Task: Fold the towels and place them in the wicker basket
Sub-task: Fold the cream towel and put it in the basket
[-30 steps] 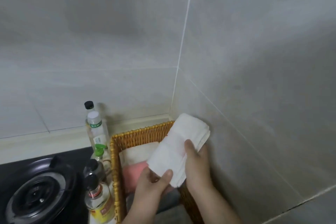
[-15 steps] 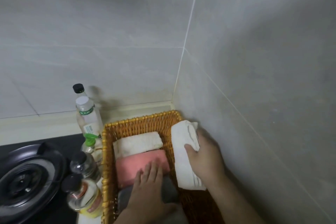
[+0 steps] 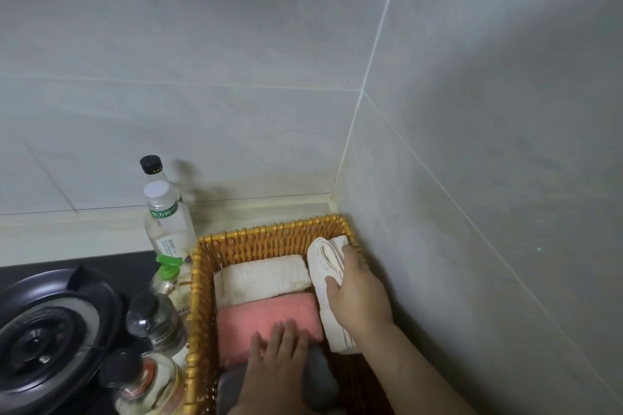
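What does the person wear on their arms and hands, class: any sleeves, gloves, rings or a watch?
Nothing shows. The left hand and right hand are bare: no gloves, and no rings visible. The left forearm and right forearm are bare to the frame's edge, with no sleeve, watch or bracelet in view.

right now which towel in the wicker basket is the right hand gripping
The smooth white folded towel lengthwise along the right wall of the woven basket; the fluffy cream towel and pink towel lie crosswise beside it.
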Demonstrator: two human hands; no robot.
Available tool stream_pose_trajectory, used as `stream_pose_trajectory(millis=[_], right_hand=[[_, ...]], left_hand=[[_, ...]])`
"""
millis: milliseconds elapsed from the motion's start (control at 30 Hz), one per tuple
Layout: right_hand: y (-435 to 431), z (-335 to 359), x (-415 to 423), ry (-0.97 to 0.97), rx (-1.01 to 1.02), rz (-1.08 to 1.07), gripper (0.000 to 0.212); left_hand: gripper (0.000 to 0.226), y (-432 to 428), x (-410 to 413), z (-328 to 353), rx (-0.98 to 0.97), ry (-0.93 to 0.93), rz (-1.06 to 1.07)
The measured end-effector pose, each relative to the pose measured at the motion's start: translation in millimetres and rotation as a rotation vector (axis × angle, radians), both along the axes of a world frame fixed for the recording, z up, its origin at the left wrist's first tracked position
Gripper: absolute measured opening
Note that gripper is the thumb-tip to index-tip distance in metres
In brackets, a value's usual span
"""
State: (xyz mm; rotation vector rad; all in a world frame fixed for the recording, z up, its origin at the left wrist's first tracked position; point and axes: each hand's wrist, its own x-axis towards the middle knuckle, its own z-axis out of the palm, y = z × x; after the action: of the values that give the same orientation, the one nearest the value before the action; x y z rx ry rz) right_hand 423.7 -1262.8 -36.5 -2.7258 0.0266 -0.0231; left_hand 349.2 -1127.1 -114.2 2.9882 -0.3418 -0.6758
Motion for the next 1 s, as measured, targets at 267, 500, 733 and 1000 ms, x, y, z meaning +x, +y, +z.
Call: stream_pose_trajectory(millis=[267,500,733,1000], right_hand=[[7.6,-15.7,7.4,-0.04,-0.001,-0.048,0.049],[12.0,-38.1,15.8,0.027,-0.211,-0.007,0.06],[16.8,-56.4,29.4,0.103,-0.198,-0.043,0.061],[17.9,-66.2,46.3,0.123,-0.217,0.027,0.067]], left_hand=[[0.065,4.9,-7.9,-37.8,-0.119,-0.149,0.061],[0.06,4.2,-11.5,-4.6,-0.054,-0.139,0.131],[0.056,-1.5,-15.1,-63.0,-0.271,-0.209,0.326],[0.049,-0.9,10.2,-54.4,-0.66,-0.101,0.576]])
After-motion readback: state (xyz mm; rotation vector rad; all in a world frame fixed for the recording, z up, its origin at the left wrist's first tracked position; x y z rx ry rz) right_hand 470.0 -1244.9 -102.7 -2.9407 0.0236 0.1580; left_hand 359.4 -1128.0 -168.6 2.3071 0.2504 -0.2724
